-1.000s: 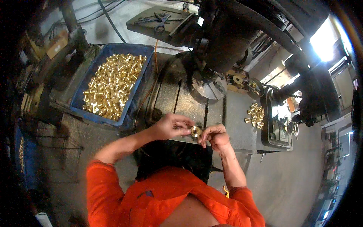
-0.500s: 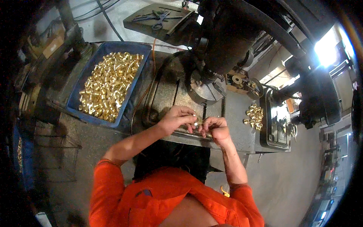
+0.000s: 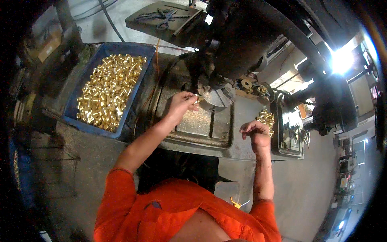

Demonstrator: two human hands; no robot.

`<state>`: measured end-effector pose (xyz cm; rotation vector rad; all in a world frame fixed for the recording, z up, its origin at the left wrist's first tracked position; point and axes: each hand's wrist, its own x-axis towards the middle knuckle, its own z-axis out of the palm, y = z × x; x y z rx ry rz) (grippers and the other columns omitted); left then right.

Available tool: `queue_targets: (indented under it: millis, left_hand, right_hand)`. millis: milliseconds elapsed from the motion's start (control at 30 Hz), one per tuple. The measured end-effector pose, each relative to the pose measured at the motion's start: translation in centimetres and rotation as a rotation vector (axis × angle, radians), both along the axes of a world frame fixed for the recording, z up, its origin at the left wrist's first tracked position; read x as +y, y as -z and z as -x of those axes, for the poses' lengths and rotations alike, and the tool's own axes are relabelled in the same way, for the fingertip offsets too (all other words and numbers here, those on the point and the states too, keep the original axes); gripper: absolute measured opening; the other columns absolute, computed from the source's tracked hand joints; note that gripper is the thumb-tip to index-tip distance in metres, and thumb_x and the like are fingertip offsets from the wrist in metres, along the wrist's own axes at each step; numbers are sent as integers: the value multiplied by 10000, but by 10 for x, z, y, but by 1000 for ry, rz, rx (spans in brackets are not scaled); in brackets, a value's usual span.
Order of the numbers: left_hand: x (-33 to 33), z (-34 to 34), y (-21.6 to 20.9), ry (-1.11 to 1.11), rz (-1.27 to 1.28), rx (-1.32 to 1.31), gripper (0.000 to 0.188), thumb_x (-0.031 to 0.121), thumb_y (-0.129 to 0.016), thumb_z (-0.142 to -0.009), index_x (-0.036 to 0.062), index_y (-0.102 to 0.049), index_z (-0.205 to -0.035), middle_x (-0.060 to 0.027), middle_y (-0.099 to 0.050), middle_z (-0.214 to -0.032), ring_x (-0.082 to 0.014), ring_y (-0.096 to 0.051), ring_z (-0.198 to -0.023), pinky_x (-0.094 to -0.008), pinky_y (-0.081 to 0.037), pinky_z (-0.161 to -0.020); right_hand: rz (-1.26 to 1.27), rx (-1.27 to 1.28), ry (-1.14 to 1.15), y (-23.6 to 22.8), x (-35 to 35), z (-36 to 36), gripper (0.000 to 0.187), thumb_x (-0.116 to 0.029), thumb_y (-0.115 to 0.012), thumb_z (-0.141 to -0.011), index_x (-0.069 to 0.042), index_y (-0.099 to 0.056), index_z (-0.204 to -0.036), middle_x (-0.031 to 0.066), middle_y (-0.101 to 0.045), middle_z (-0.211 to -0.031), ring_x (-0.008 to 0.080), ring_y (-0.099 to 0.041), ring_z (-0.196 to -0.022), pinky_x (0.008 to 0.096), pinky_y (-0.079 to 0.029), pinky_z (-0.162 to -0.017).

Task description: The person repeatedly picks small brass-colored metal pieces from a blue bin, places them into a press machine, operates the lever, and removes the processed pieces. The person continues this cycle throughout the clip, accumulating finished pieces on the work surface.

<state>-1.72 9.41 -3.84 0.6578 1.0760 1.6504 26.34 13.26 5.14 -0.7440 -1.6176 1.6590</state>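
Observation:
My left hand (image 3: 183, 107) is pinched shut on a small brass fitting (image 3: 196, 99), held at the near left edge of the round chuck (image 3: 219, 98) under the drill press head. The fingers cover most of the fitting. My right hand (image 3: 257, 132) hovers by the right side of the machine table, its fingers loosely bent and apart, with nothing visible in them. Just beyond it lies a small pile of brass fittings (image 3: 265, 117), partly hidden by that hand. At the left stands a blue tub (image 3: 69, 112) heaped with loose brass fittings (image 3: 111, 90).
Brass chips (image 3: 197, 117) are scattered on the slotted machine table (image 3: 183, 135). The dark drill press head (image 3: 238, 44) overhangs the chuck. Scissors (image 3: 164, 23) and tools lie on a far plate. A second machine base (image 3: 286, 137) stands right of the pile.
My hands have parted from their place together over the table's near edge. The left has gone forward to the chuck with a fitting; the right has moved right, beside the small pile.

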Motion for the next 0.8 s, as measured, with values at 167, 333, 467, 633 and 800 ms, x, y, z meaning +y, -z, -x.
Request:
queue_targets:
  millis: [167,333,467,633,800]
  left_hand:
    - [11,-15,7,-109,18,17,344,188,-648,-799,-59,-496,-984,-146,-600,-779,-190,-621,-597,-294,-512,-552]
    - [11,-21,13,-137,24,-12,326,187,-651,-796,-44,-503,-972,-139,-603,-772,-179,-606,-575,-271,-495,-513]
    - [13,-19,7,-100,4,18,322,186,-659,-787,-46,-510,-954,-137,-595,-789,-191,-613,-627,-284,-502,-504]
    - [15,-8,8,-90,42,32,322,187,-666,-779,-55,-517,-930,-141,-587,-805,-204,-616,-658,-289,-504,-486]
    - [16,-9,5,-59,47,19,309,179,-670,-774,-53,-520,-914,-139,-588,-780,-205,-620,-659,-286,-500,-474]
  right_hand:
    - [-116,-31,-19,-34,15,8,267,-3,-378,-512,59,-551,-705,175,-594,-753,219,-554,-645,278,-446,-561]
    - [-443,-264,93,-91,58,22,244,76,-323,-557,48,-543,-659,120,-569,-666,187,-551,-635,273,-439,-563]
    - [-875,-174,465,-152,142,34,261,-60,-457,-786,65,-590,-972,100,-606,-909,165,-566,-835,278,-439,-747]
    - [-1240,-331,668,-215,199,62,285,-84,-583,-750,3,-578,-1022,77,-601,-957,182,-572,-852,276,-452,-737]
    - [-1176,-66,623,-210,123,39,270,-74,-575,-738,-30,-588,-1004,99,-594,-916,191,-568,-806,286,-459,-672]
